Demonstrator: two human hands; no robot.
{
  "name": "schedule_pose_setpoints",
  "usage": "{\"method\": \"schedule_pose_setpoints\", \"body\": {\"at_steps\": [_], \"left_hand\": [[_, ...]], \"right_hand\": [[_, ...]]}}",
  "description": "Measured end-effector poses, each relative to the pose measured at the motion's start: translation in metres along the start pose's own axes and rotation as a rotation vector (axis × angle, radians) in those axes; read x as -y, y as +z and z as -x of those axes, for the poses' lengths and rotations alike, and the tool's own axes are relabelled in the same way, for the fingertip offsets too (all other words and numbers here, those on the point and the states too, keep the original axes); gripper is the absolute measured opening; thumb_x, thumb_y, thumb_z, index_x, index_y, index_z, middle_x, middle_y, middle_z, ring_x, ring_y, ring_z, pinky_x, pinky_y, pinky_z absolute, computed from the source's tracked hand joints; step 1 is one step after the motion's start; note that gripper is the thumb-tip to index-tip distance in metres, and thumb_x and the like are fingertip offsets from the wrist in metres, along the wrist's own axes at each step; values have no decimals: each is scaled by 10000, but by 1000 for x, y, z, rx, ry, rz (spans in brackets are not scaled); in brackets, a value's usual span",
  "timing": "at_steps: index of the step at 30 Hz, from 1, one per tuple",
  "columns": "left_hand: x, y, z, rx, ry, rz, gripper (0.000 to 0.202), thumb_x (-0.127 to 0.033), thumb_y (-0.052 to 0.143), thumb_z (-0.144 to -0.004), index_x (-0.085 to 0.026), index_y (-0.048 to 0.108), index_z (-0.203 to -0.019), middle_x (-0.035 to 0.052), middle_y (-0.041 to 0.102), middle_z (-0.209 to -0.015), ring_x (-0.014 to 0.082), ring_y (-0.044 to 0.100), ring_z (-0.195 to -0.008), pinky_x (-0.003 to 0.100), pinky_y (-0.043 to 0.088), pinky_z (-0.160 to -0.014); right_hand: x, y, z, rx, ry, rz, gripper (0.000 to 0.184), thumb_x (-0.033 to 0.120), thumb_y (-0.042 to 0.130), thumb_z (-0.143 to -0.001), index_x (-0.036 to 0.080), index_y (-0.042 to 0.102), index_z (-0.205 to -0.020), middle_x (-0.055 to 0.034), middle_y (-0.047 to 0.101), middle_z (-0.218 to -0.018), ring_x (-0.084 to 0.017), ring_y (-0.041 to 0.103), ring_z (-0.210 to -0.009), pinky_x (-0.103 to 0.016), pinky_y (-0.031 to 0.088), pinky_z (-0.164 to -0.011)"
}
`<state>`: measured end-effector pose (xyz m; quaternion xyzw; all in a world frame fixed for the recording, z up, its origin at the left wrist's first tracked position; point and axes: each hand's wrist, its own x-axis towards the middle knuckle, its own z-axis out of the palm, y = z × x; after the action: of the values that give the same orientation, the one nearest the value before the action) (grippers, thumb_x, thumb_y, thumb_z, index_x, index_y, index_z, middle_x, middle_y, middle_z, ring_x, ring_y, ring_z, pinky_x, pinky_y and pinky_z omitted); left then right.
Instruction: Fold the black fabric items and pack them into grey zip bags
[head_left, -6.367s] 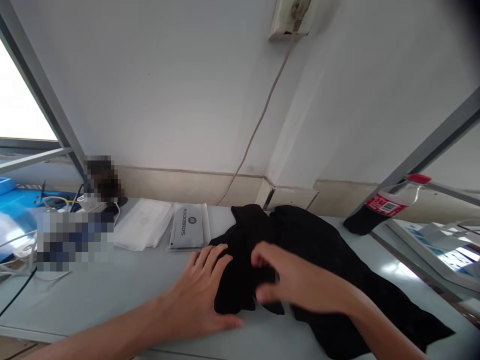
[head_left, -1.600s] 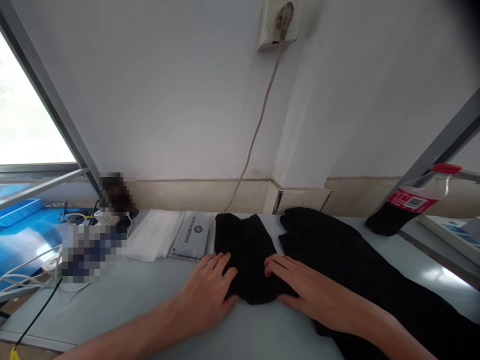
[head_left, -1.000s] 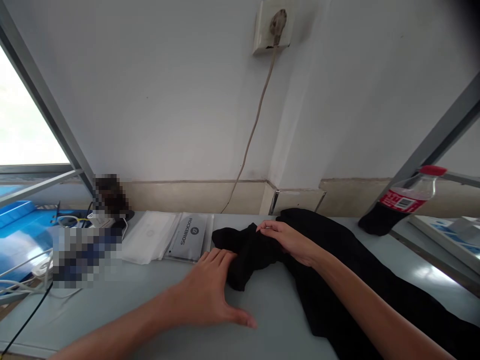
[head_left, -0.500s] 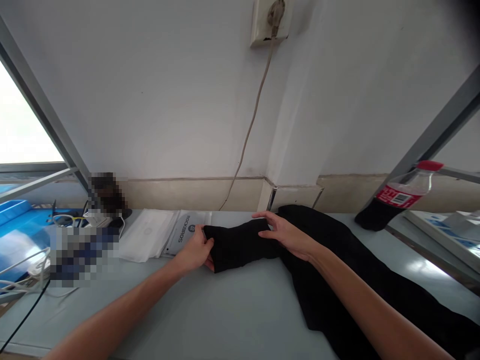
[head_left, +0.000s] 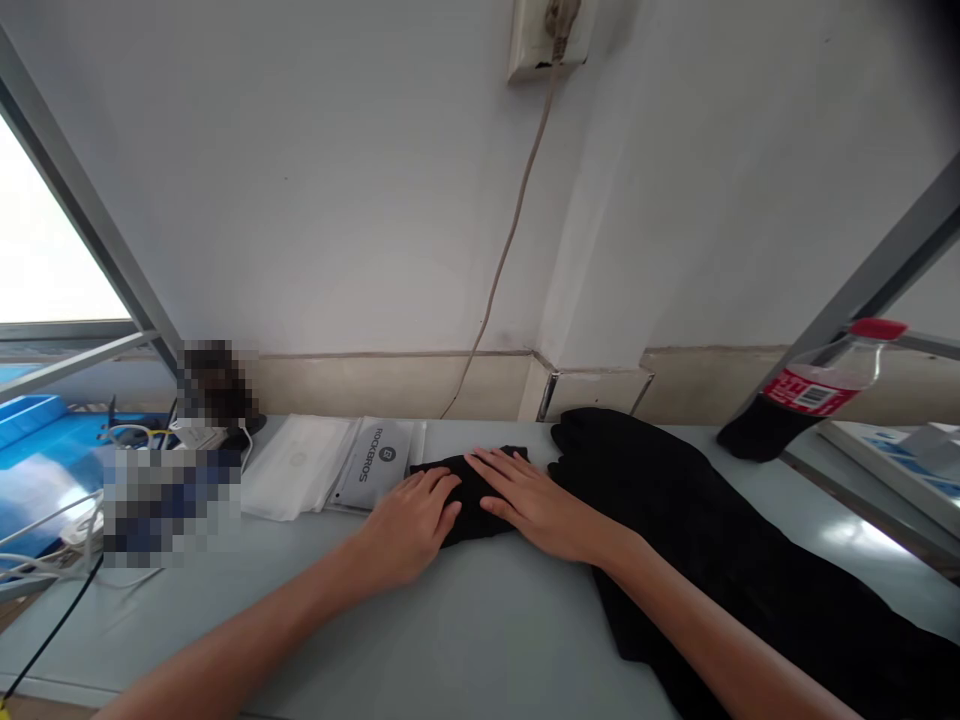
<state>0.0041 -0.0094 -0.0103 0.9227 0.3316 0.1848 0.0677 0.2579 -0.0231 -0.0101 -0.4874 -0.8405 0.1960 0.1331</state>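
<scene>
A folded piece of black fabric lies on the grey table in the middle of the head view. My left hand rests palm down on its left end, fingers stretched out. Over its right part my right hand lies flat with the fingers extended. Both palms hide much of the fabric. Just beyond my left hand is a ROCKBROS plastic bag, beside a stack of frosted clear bags. A larger heap of black fabric stretches under my right forearm to the right edge.
A cola bottle with a red cap leans at the back right, near a white box-like item. On the left are white cables, a blue tray and a pixelated area. A cord hangs from the wall socket.
The black piece has become shorter, its right end now apart from the larger heap. My left hand has gone from pinching its edge to lying on it; my right hand has moved left and flattened.
</scene>
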Motion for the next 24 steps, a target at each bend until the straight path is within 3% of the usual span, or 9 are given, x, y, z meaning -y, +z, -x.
{"method": "schedule_pose_setpoints", "body": {"at_steps": [3, 6, 9, 12, 14, 16, 19, 20, 24], "left_hand": [[5, 16, 6, 77, -40, -38, 456, -335, 310, -1110, -137, 460, -1491, 170, 463, -1582, 290, 405, -1494, 516, 357, -1217], [8, 21, 10, 136, -47, -20, 509, -357, 276, -1116, -125, 402, -1551, 161, 368, -1643, 285, 289, -1551, 515, 275, -1259], [8, 11, 9, 175, 21, 61, 509, -385, 295, -1114, -191, 378, -1578, 119, 349, -1660, 269, 275, -1558, 503, 258, -1261], [16, -13, 2, 146, 67, 172, 429, -375, 348, -1106, -259, 482, -1497, 76, 529, -1543, 227, 498, -1418, 405, 407, -1159], [31, -35, -3, 57, -28, 123, 374, -323, 313, -1107, -239, 580, -1354, 76, 636, -1380, 213, 616, -1224, 365, 481, -1038], [55, -59, -2, 16, -241, -156, 386, -261, 276, -1091, -165, 631, -1206, 130, 664, -1260, 267, 616, -1164, 419, 460, -1023], [97, -87, 10, 205, -666, -453, 373, -285, 372, -1048, -69, 610, -1236, 255, 613, -1309, 374, 591, -1219, 460, 467, -974], [109, -92, 15, 250, -722, -460, 375, -320, 461, -1011, -38, 637, -1186, 291, 635, -1251, 409, 623, -1161, 472, 486, -926], [136, -96, 31, 405, -798, -410, 353, -430, 579, -936, -111, 714, -1010, 232, 730, -1091, 377, 701, -994, 406, 512, -808]], "right_hand": [[-7, 6, 1, 104, 53, 25, 669, 644, 267, -1056, 329, 246, -1647, -29, 163, -1745, -273, 99, -1606, -564, 61, -1285], [-9, 4, 0, 23, 64, 51, 606, 617, 255, -1069, 319, 428, -1568, -59, 352, -1690, -283, 266, -1567, -592, 77, -1271], [-2, 0, -4, -145, 55, 136, 561, 589, 281, -1074, 229, 698, -1181, -118, 722, -1274, -301, 614, -1261, -573, 236, -1210], [6, -3, -5, -194, 101, 123, 501, 651, 380, -1027, 227, 645, -999, -88, 729, -1019, -294, 662, -986, -496, 442, -992], [11, -4, -5, -141, 177, 59, 540, 728, 454, -962, 233, 612, -1110, -93, 714, -1051, -305, 650, -960, -454, 475, -892], [14, -6, -4, -68, 256, 9, 643, 789, 497, -900, 231, 595, -1204, -105, 710, -1034, -329, 644, -978, -437, 479, -860], [18, -8, -4, 10, 351, -39, 706, 821, 551, -837, 202, 633, -1166, -136, 709, -1008, -361, 640, -1003, -418, 490, -814], [20, -8, -5, 30, 369, -57, 703, 809, 581, -823, 192, 648, -1154, -148, 711, -1027, -367, 640, -1009, -417, 495, -811], [23, -3, -5, 60, 296, -155, 615, 684, 622, -858, 187, 681, -1215, -165, 699, -1205, -388, 600, -1182, -452, 480, -968]]}}
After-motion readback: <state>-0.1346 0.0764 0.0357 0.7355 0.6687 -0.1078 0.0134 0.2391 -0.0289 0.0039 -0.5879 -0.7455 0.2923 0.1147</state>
